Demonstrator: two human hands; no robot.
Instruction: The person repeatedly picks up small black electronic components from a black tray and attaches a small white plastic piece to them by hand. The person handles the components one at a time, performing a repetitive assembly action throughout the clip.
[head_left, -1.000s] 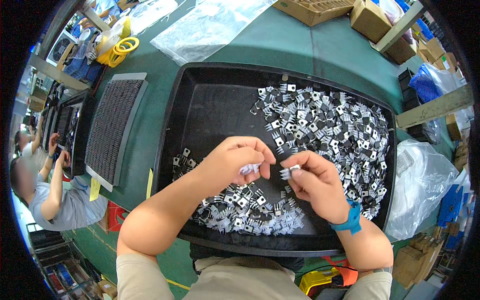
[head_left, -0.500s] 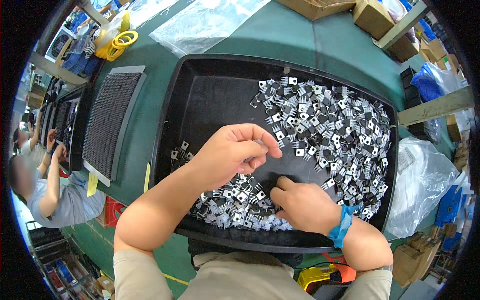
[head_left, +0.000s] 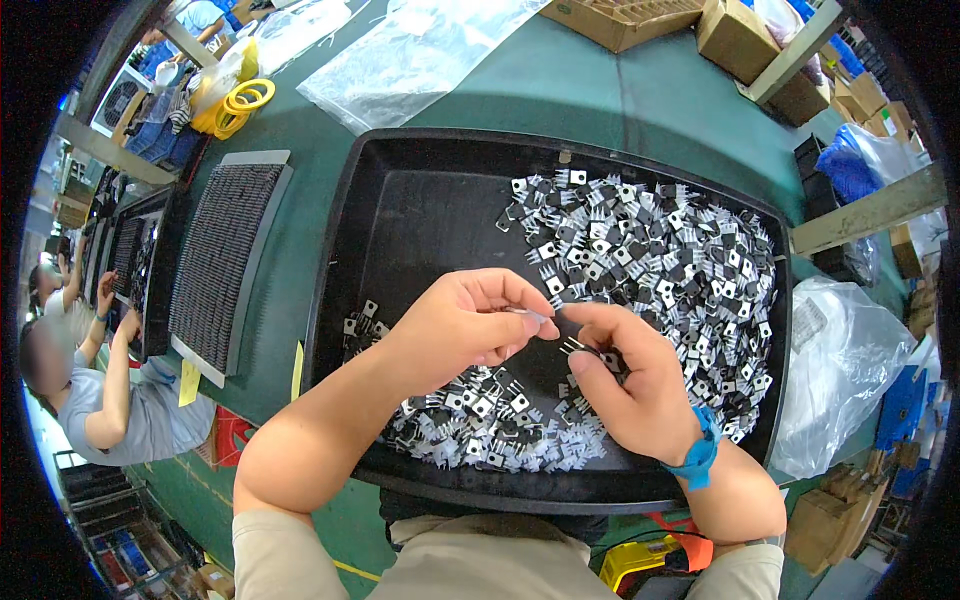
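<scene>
A black shallow tray point(head_left: 420, 195) lies in front of me, with both my hands above it. My left hand point(head_left: 470, 325) pinches a small translucent white plastic piece point(head_left: 531, 314) between thumb and index finger. Close beside it, my right hand point(head_left: 635, 375) has a three-legged transistor point(head_left: 574, 346) in its fingers, the metal legs pointing left. Its index fingertip is near the white piece; whether they touch I cannot tell. Loose transistors point(head_left: 690, 270) heap up along the tray's right side. Below my hands are more transistors point(head_left: 480, 400) and a pile of small white plastic pieces point(head_left: 550, 445).
Left of the tray lies a panel with dense rows of dark parts point(head_left: 225, 260). Clear plastic bags point(head_left: 420, 60) point(head_left: 845, 370) lie behind and to the right. Yellow rings point(head_left: 243, 105) and cardboard boxes point(head_left: 735, 40) stand farther back. A co-worker point(head_left: 130, 390) sits at the left.
My right hand has risen from the white pieces near the tray's front edge to beside my left hand, and a transistor now shows in its fingers. My left hand has hardly moved.
</scene>
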